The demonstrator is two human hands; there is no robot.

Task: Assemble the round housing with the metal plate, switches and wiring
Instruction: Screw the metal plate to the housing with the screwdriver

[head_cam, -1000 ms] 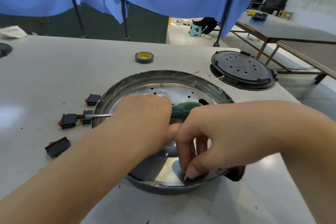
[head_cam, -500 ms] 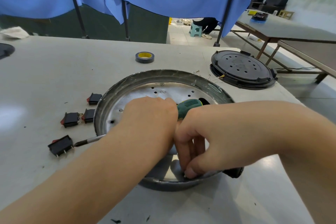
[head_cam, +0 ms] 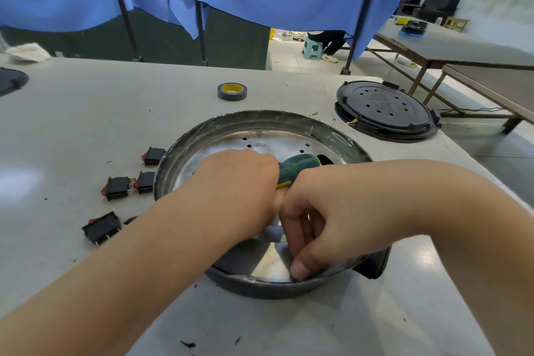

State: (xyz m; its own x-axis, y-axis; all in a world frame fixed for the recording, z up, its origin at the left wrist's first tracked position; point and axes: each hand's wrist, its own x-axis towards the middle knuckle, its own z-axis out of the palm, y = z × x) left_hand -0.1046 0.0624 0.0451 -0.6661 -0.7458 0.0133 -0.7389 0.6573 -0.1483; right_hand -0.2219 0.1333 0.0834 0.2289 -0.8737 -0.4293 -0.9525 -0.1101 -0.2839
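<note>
The round housing (head_cam: 260,120) lies open side up on the table, with the perforated metal plate (head_cam: 277,143) seated inside it. My left hand (head_cam: 237,191) grips a green-handled screwdriver (head_cam: 297,166) over the plate. Its shaft runs under my wrist, and the tip (head_cam: 130,220) shows beside the nearest switch. My right hand (head_cam: 318,217) reaches into the housing with curled fingers and pinches at the near rim; what lies under the fingertips is hidden. Several black rocker switches with red ends lie left of the housing (head_cam: 154,155) (head_cam: 117,188) (head_cam: 101,227).
A roll of dark tape (head_cam: 232,91) sits behind the housing. At the back right lies a black round lid (head_cam: 384,110) with thin wires beside it. A black part (head_cam: 372,263) protrudes at the housing's right near side. Blue cloth hangs behind the table.
The screwdriver has swung in my left hand: its tip went from the middle switches down to the nearest switch, and the handle tilted up. My right hand stays at the near rim.
</note>
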